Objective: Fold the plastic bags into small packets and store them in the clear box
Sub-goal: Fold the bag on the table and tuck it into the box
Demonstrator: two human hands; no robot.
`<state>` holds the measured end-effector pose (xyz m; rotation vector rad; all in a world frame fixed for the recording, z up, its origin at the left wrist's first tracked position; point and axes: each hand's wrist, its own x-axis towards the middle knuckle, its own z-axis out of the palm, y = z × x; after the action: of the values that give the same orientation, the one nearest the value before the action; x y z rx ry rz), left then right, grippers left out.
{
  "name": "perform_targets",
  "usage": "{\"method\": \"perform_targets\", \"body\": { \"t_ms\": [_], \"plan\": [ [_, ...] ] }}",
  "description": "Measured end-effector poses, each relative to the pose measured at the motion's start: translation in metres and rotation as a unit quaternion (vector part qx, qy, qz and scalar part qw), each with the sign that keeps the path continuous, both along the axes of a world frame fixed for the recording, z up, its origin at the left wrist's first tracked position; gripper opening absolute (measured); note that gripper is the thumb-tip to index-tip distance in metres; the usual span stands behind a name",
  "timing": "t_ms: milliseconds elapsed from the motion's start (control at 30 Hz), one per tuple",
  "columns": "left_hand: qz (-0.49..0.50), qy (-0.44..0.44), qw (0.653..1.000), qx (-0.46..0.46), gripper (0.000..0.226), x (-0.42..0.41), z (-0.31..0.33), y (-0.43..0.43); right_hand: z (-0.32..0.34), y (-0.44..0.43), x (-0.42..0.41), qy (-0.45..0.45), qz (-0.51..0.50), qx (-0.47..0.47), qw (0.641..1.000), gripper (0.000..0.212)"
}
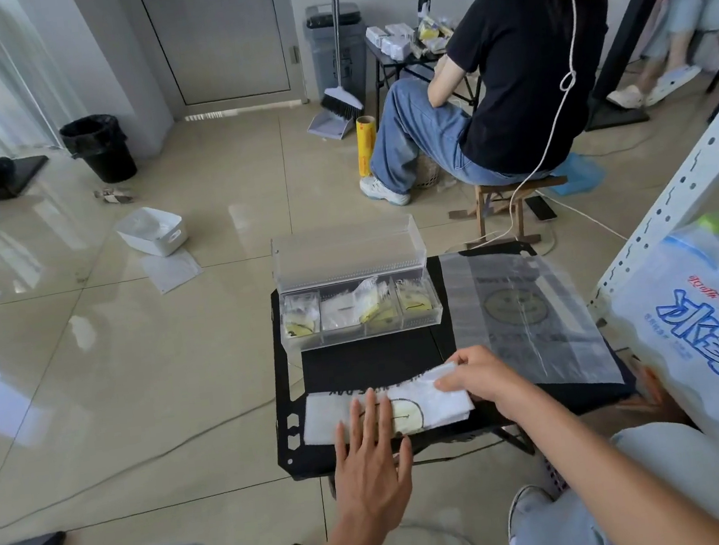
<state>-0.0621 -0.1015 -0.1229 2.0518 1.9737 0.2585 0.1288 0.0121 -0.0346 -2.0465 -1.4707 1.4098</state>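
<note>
As the plastic bag point(433, 406) looks thin, limp, slippery, left grip point(372, 465) pins it flat-fingered on the desk point(368, 361), right grip point(479, 375) pinches its folded edge.

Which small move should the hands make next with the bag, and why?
Probably the right hand should fold the end it pinches leftward over the bag: the left hand presses the strip flat, and it looks too long for a clear box compartment.
</note>
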Motion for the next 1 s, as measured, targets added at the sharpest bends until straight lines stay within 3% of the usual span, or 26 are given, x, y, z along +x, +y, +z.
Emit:
{"method": "perform_targets", "body": {
  "t_ms": [100, 267, 433, 567, 733, 800, 867, 933, 1000],
  "plan": [
    [0.0, -0.01, 0.999, -0.033, 0.077, 0.004, 0.002, 0.002, 0.016, 0.004, -0.019, 0.055, 0.0, -0.021, 0.998, 0.028],
    [-0.01, 0.028, 0.999, -0.038, 0.074, 0.006, 0.002, 0.003, 0.032, -0.002, -0.086, 0.088, 0.029, -0.005, 0.996, 0.014],
    [-0.005, 0.058, 0.996, -0.069, 0.063, 0.007, 0.014, 0.001, 0.005, 0.0, -0.149, 0.077, 0.015, 0.002, 0.997, 0.049],
    [-0.023, 0.041, 0.996, -0.081, 0.075, 0.004, 0.001, -0.002, -0.013, -0.005, -0.174, 0.022, 0.081, -0.037, 0.996, 0.071],
    [-0.023, 0.059, 0.993, -0.098, 0.077, 0.009, 0.0, -0.001, -0.024, -0.004, -0.184, -0.082, 0.167, -0.013, 0.982, 0.05],
    [-0.011, 0.062, 0.997, -0.048, 0.09, 0.008, 0.002, -0.003, -0.023, -0.002, -0.186, -0.118, 0.205, -0.005, 0.972, 0.037],
    [-0.006, 0.071, 0.993, -0.091, 0.095, 0.009, 0.008, -0.01, -0.023, -0.001, -0.187, -0.147, 0.225, -0.01, 0.963, 0.037],
    [0.007, 0.088, 0.99, -0.106, 0.079, 0.013, 0.017, -0.018, -0.025, 0.0, -0.189, -0.173, 0.239, -0.015, 0.955, 0.044],
    [-0.006, 0.125, 0.98, -0.152, 0.079, 0.012, 0.016, -0.027, -0.028, -0.002, -0.192, -0.187, 0.242, -0.027, 0.952, 0.046]
  ]
}}
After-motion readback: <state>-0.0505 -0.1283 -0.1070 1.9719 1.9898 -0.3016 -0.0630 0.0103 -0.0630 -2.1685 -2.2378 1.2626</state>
